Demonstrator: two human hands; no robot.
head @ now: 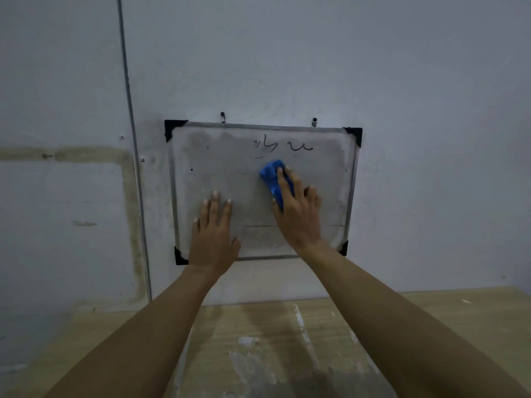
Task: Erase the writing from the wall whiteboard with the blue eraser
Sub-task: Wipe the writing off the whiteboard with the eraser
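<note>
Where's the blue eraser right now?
Head view: the blue eraser is gripped by the right hand against the whiteboard, right of centre, just below the writing.

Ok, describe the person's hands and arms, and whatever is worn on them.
Both are bare. The left hand and right hand wear no gloves, and no ring, watch or bracelet shows. No sleeve shows anywhere down to the picture's bottom edge. The nails look unpainted.

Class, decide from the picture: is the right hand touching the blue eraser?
Touching. The head view shows the right hand gripping the blue eraser, fingers laid over its back and thumb along its left edge.
</note>
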